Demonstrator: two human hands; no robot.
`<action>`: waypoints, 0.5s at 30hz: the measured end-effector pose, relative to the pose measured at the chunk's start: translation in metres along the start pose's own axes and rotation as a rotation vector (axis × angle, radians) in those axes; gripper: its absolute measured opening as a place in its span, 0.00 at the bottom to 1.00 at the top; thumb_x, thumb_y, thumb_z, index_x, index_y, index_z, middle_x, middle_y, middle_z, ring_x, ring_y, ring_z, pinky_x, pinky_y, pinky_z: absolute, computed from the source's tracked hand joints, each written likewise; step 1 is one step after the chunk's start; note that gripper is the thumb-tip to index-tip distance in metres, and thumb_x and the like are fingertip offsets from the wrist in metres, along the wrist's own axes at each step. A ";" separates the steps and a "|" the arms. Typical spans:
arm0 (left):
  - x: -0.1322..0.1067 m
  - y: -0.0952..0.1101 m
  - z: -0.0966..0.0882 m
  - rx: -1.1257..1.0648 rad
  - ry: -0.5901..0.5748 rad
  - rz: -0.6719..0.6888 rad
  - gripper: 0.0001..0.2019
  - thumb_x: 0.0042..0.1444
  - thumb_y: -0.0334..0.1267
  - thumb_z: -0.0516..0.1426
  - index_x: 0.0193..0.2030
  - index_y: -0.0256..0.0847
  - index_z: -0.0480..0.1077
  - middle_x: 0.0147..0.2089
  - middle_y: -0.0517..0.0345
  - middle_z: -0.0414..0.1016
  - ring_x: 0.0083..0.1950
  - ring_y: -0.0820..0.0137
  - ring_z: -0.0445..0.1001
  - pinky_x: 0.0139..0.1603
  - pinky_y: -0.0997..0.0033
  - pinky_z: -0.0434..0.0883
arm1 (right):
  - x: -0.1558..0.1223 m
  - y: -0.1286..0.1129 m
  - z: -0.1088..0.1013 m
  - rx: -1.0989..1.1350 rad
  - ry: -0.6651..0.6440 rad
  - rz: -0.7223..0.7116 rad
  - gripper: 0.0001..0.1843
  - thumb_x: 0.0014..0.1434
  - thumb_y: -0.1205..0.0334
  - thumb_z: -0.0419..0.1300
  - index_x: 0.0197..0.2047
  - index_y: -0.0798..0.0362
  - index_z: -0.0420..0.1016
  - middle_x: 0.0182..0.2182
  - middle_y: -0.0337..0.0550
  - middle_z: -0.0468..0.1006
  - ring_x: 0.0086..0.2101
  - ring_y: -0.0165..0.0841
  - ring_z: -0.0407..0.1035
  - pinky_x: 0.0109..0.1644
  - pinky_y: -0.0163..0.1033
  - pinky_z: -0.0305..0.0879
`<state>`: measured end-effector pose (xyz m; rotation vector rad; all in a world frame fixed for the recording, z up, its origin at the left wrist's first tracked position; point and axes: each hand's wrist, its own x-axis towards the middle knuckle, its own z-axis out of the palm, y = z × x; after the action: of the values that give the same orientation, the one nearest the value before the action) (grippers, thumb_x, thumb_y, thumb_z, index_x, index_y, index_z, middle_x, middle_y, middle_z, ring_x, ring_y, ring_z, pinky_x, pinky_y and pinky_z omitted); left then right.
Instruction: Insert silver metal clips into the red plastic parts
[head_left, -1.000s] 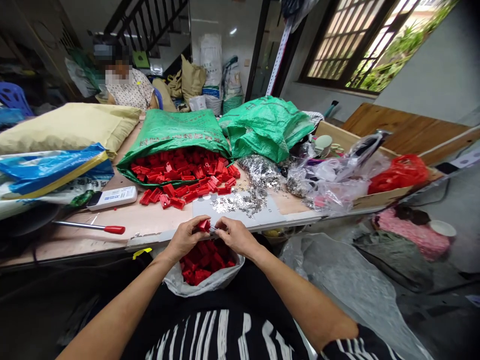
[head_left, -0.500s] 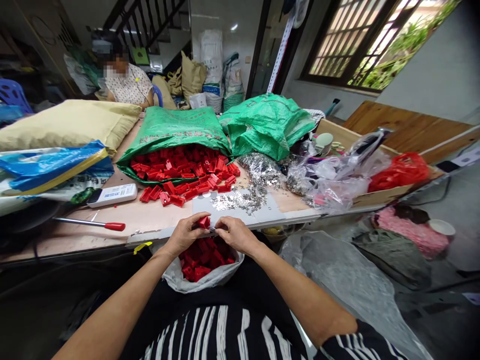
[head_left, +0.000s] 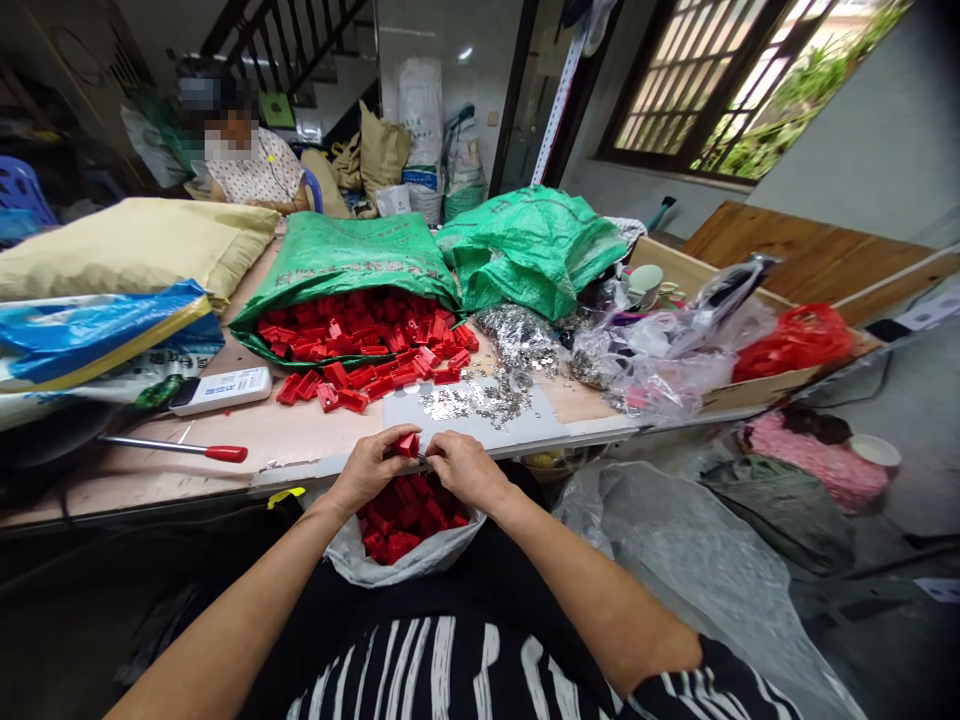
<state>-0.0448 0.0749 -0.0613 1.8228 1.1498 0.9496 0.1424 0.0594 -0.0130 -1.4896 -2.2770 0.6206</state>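
My left hand is closed around a red plastic part, just in front of the table edge. Close beside it, my right hand pinches a small shiny metal piece that points toward the red part; the fingers mostly hide it. Below both hands a white sack sits at my lap, filled with loose red parts. On the table ahead, small flat metal pieces lie scattered over a grey board.
A green sack spills red parts onto the table. Left are a white device and a red-tipped lever. Plastic bags fill a shallow box at right. A person sits across the table.
My right hand has come slightly closer to the red part, and less of the metal piece shows between the hands. The whole view has shifted a little.
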 end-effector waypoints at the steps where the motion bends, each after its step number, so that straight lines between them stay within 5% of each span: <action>1: 0.000 0.000 0.000 -0.004 -0.001 0.001 0.22 0.50 0.38 0.61 0.54 0.43 0.71 0.41 0.58 0.79 0.41 0.68 0.77 0.45 0.70 0.72 | 0.001 -0.002 0.002 -0.022 0.011 0.003 0.07 0.58 0.70 0.55 0.38 0.53 0.74 0.35 0.45 0.75 0.37 0.35 0.68 0.41 0.37 0.58; 15: -0.001 0.002 -0.001 0.021 0.006 0.013 0.21 0.50 0.39 0.61 0.53 0.44 0.71 0.45 0.57 0.78 0.44 0.67 0.76 0.48 0.69 0.70 | -0.002 0.010 0.002 0.091 0.036 -0.013 0.03 0.57 0.69 0.59 0.35 0.52 0.74 0.33 0.41 0.76 0.36 0.32 0.68 0.42 0.35 0.59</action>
<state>-0.0456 0.0740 -0.0594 1.8471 1.1569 0.9551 0.1500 0.0604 -0.0198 -1.4312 -2.1992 0.6787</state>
